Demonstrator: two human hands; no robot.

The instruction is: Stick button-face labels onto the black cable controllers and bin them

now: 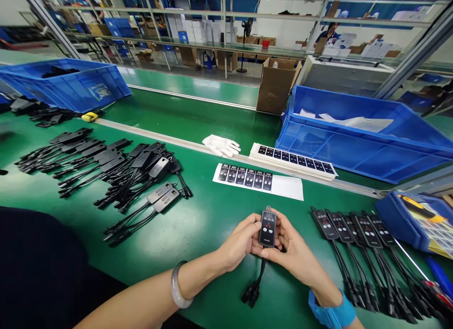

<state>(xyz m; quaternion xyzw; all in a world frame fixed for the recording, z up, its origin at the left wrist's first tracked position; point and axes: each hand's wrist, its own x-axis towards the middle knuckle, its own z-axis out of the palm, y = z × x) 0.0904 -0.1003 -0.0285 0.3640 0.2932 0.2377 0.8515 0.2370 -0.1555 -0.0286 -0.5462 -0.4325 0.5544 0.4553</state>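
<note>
Both hands hold one small black controller (268, 229) with a labelled face, two pale buttons and red marks. My left hand (242, 239) grips its left side, the thumb on its edge. From the right, my right hand (288, 239) closes around the same controller. Its short cables with black plugs (252, 291) hang down toward me over the green bench. Just beyond lies a white label sheet (286, 187) with several black labels at its left part. Labelled controllers (368, 231) lie in a row to the right. On the left, controllers without such labels (166, 200) lie in groups.
A stack of label sheets (293, 161) and a white glove (221, 145) lie farther back. Blue bins stand at the left (95, 88) and right (354, 145). A blue box (399, 220) holds a yellow-black cutter (421, 208). A yellow-handled tool (89, 117) rests by the rail.
</note>
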